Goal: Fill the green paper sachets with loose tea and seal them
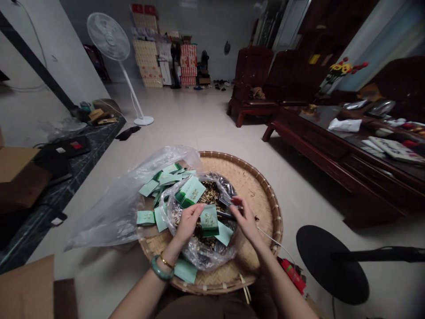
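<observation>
From my remote seat I see the left hand [188,221] pinching a mint-green printed sachet [210,218] between thumb and fingers, above the open bag. The right hand [245,218] has its fingers curled round a black clamp-like tool [229,214], which I take for a corded heat sealer; its jaws look parted just beside the sachet, though I cannot tell whether they touch it.

I judge the work to be midway: a heap of sachets [168,178] lies to the far left, but I cannot tell which are filled or closed, and plenty of loose dried tea [210,192] is left unpacked.

The tea is crumbly, dark brown flecked with straw yellow, inside a crinkled clear plastic bag [212,262]. The sachets are flat, crisp-edged rectangles with darker green bands. Beneath lies a round woven bamboo tray [262,190] with a bound rim; a larger, filmy plastic bag [113,208] spills off its left side onto glossy pale floor tiles [206,119]
</observation>
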A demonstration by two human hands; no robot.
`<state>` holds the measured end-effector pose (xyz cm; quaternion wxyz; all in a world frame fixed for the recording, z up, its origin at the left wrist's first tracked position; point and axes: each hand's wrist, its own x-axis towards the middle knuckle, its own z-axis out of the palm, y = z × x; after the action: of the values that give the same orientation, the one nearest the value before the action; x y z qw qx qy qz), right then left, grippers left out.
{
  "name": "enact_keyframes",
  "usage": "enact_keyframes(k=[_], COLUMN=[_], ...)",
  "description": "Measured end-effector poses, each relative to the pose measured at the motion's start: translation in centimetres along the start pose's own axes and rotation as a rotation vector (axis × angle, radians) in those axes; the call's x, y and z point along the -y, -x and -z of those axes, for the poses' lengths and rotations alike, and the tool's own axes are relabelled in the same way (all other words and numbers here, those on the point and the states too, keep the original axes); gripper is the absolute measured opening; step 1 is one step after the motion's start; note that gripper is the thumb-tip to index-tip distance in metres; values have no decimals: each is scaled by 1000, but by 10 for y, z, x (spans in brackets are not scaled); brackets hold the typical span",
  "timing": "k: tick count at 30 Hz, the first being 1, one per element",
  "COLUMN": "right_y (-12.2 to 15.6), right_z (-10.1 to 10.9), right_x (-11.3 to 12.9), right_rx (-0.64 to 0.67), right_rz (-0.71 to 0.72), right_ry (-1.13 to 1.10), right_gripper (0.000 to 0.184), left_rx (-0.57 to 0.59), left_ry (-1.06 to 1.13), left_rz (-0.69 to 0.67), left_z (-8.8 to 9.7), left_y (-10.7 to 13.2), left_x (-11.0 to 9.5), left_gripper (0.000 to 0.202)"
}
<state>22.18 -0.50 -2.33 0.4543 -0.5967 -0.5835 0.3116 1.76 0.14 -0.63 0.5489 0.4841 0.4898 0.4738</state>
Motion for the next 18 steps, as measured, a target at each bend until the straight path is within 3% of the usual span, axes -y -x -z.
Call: enact_keyframes(k=[3,6,13,18], right_y=[3,5,-1,-8], right_z=[7,5,16,39], right_x=[-17,-28,-28,1], right_rx=[96,174,146,322], right_rz=[159,190,184,195], right_ry=[471,634,384,128], right_gripper=[47,51,39,39], left_rx=[44,91,167,214], left_ry=[-81,-162,-397,-417], left_rz=[-86,-159,-95,-46], left_z=[2,2,11,12], left_y=[2,4,6,1], left_x=[-5,-3,24,26], left_gripper=[42,37,26,24])
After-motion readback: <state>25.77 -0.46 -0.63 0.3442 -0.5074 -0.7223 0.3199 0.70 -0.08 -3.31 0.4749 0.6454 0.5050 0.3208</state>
